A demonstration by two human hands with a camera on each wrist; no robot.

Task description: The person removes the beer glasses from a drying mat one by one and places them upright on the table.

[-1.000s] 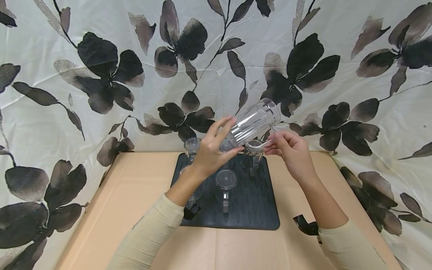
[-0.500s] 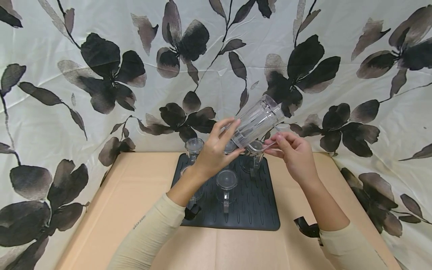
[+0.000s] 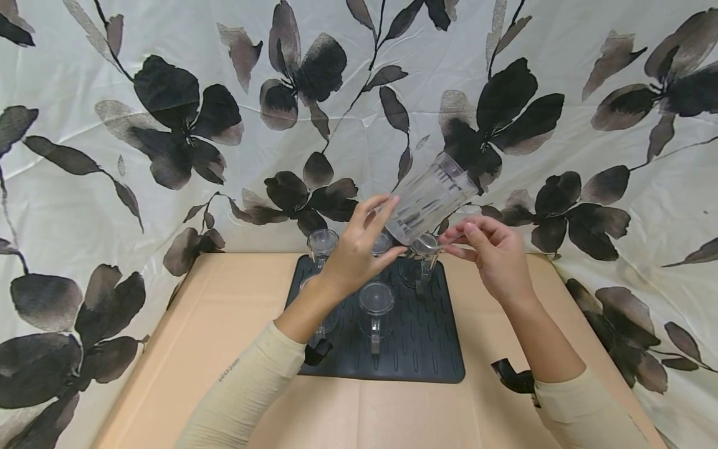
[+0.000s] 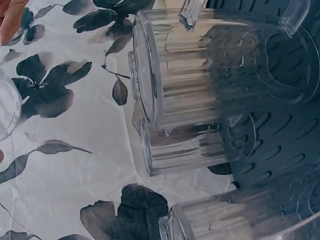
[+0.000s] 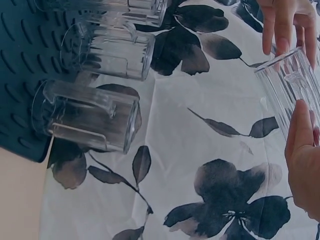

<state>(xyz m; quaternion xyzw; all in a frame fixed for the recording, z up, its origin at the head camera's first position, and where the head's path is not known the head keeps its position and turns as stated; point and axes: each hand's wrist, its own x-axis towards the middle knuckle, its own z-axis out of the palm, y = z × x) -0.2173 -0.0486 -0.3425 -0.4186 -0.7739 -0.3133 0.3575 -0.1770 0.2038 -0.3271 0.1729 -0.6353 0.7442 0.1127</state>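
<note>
A clear, ribbed mug (image 3: 430,199) is held tilted in the air above the back of the dark mat. My left hand (image 3: 354,252) grips its lower left end, thumb below and fingers above. My right hand (image 3: 496,259) pinches the mug's handle between thumb and fingers on the right side. In the right wrist view, the mug (image 5: 286,85) lies between my left hand (image 5: 290,22) at the top and my right hand (image 5: 305,165) below. The left wrist view shows only a sliver of the mug (image 4: 7,107) at its left edge.
Several similar clear mugs, including a front one (image 3: 376,305) and a back right one (image 3: 421,262), stand on the ridged dark mat (image 3: 426,349). My left forearm partly covers one. The mat lies on a tan table (image 3: 224,312). A floral cloth (image 3: 387,156) hangs behind.
The held mug has turned slightly, its far end rising a little up and right, and its handle now shows less. Both hands keep their hold and have barely moved.
</note>
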